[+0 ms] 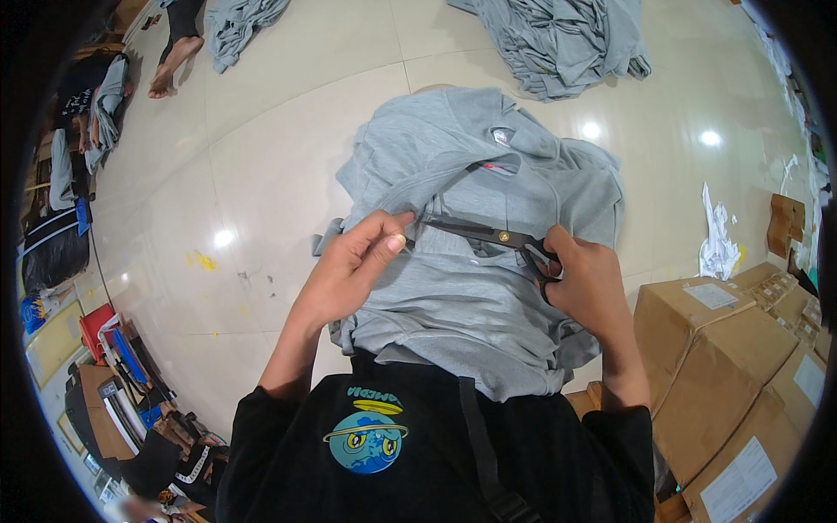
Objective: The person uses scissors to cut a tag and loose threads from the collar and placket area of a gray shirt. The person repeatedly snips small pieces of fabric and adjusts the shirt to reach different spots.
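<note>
A heap of light grey knit garment [436,288] lies over my lap and in front of me, with a neckline and a small white label near its far side. My right hand [580,279] grips a pair of black scissors [501,237] by the handles. Their long blades point left across the cloth, the tips close to my left fingers. My left hand [357,261] pinches the grey garment between thumb and forefinger at its left part. What lies right between those fingertips is too small to make out.
Large cardboard boxes [697,349] stand close on my right. More grey garments [567,44] are piled ahead on the tiled floor [288,157]. White scraps [717,240] lie to the right. Another person's bare foot [174,65] shows at the far left, above assorted clutter.
</note>
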The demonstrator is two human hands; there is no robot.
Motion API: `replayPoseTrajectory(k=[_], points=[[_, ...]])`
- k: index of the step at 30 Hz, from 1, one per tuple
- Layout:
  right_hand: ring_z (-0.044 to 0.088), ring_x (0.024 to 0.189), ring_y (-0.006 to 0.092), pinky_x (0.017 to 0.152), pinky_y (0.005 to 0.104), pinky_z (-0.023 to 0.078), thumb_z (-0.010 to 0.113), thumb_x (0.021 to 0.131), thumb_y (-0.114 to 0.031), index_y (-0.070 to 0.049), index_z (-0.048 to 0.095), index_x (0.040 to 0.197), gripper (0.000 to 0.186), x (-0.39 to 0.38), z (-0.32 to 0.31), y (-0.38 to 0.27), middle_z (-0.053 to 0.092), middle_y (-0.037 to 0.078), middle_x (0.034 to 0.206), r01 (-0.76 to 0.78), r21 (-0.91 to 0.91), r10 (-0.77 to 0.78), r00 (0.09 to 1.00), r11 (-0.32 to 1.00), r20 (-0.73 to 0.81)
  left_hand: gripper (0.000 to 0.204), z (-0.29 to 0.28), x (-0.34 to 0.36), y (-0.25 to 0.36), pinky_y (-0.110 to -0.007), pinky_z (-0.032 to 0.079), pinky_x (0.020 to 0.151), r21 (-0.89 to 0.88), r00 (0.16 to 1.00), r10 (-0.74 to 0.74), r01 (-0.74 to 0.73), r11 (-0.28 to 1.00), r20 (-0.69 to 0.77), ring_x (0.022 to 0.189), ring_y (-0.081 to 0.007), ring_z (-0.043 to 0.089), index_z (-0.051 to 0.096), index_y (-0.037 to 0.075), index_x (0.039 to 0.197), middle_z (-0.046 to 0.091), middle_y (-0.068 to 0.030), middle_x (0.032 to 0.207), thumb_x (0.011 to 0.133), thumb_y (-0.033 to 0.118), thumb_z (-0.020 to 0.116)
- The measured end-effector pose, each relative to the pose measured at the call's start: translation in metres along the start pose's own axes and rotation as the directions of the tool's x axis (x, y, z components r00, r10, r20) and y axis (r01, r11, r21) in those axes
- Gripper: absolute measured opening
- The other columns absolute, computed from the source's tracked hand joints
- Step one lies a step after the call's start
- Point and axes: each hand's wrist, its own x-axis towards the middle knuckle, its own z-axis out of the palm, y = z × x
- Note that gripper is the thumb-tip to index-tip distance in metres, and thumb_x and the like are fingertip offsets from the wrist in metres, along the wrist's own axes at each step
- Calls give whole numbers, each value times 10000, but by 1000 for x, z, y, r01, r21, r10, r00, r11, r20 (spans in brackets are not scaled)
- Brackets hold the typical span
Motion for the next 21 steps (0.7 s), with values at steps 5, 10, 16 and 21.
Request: replayPoseTrajectory(k=[5,10,16,21], points=[[803,787,389,680,471,589,894,825,-67,-56,629,1049,347,-1,8,0,780,166,813,4,-67,-4,1000,998,0,230,1,5,-14,-344,465,1124,-74,998,9,-13,997,-60,1449,-196,635,632,55,1145,676,-38,1089,1244,250,561],[805,793,391,678,471,588,903,828,-79,-59,621,1049,359,-2,8,-1,783,167,817,9,-71,-9,1000,997,-4,253,3,9,-14,-346,461,1116,-86,994,-19,9,996,-111,1335,-159,645,635,80,1151,694,-32,1117,1250,295,547],[797,791,390,676,474,584,910,820,-79,-71,619,1049,370,-4,8,-2,775,152,807,2,-47,-2,1000,999,-4,260,2,10,-16,-382,494,1107,-106,993,-27,15,994,-111,1442,-228,660,599,113,1146,681,-26,1145,1257,337,526],[782,784,393,663,493,569,905,835,-95,-80,606,1038,362,-3,19,0,774,130,837,26,-42,-28,999,999,-47,263,3,7,-11,-380,494,1102,-113,994,-29,17,993,-106,1450,-234,658,599,115,1136,679,-23,1139,1257,337,526]])
